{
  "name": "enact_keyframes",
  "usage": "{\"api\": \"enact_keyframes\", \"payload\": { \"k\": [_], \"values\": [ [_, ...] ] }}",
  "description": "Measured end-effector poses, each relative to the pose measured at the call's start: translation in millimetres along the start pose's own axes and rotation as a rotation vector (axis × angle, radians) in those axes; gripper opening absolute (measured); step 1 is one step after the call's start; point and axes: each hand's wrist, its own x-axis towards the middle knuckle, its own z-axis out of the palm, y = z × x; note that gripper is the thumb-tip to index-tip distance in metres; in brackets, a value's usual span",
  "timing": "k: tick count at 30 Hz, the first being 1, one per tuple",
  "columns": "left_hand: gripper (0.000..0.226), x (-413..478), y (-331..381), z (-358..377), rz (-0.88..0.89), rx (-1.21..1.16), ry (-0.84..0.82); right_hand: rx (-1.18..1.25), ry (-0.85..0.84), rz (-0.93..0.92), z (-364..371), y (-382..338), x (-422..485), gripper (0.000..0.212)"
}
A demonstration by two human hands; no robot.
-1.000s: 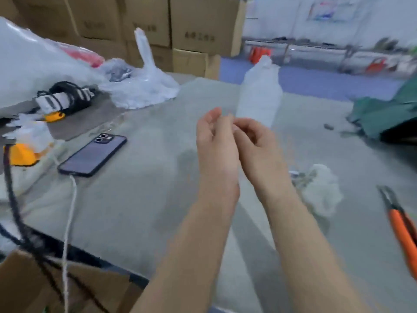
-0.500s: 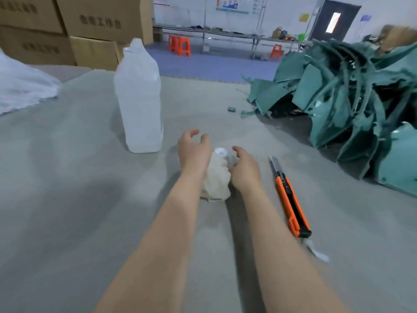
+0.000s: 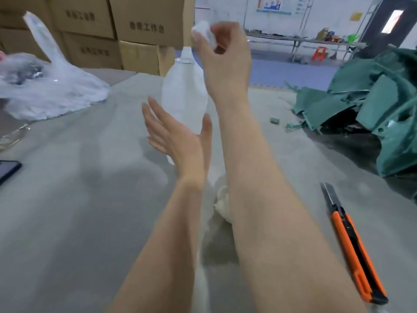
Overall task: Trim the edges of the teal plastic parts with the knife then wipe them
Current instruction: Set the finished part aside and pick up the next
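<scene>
Bottle (image 3: 182,96) stands at twelve o'clock; my right grip (image 3: 225,55) pinches a white piece (image 3: 202,28) above it, left grip (image 3: 178,143) wide beside it, likely readying to wet the cloth (image 3: 222,204). Teal parts (image 3: 383,109) lie at two, knife (image 3: 352,240) at four.

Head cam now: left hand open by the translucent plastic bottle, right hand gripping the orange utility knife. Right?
No. The head view shows the orange utility knife lying on the grey table; the right hand pinches a small white object above the translucent plastic bottle. The left hand is open by the bottle.
</scene>
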Motion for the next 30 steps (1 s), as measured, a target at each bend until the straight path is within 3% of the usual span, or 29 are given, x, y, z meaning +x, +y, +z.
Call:
{"api": "enact_keyframes", "payload": {
  "k": [4,6,11,17,21,24,26,28,30],
  "values": [
    [0.095,1.9,-4.2,4.9,-0.144,0.136,-0.053,-0.414,-0.281,-0.086,41.4,-7.1,7.0,0.022],
    [0.090,6.2,-10.9,3.8,-0.136,0.112,-0.140,-0.568,-0.255,-0.066,42.6,1.7,6.1,0.023],
    [0.089,8.5,-8.2,-6.2,-0.080,0.057,-0.273,-0.442,-0.179,0.006,31.2,14.7,0.4,0.038],
    [0.082,9.4,-6.9,-4.7,-0.051,0.097,-0.271,-0.654,-0.266,0.055,34.9,12.0,0.6,0.057],
    [0.058,18.4,-16.0,2.3,-0.096,0.236,-0.237,-0.370,-0.365,0.018,35.0,2.6,-25.5,0.055],
    [0.054,26.2,-10.1,7.1,-0.188,-0.002,-0.251,-0.056,-0.177,0.050,27.1,-3.9,-62.0,0.038],
    [0.052,26.6,-0.9,5.5,-0.174,-0.035,-0.229,0.115,-0.011,0.067,24.0,-6.5,-75.7,0.027],
    [0.055,22.0,0.0,2.0,-0.152,0.058,-0.229,0.116,0.095,0.106,23.4,-2.7,-64.1,0.031],
    [0.065,15.7,-5.4,-4.1,-0.127,0.091,-0.247,0.003,-0.027,0.183,24.9,1.6,-41.9,0.041]
  ]
}}
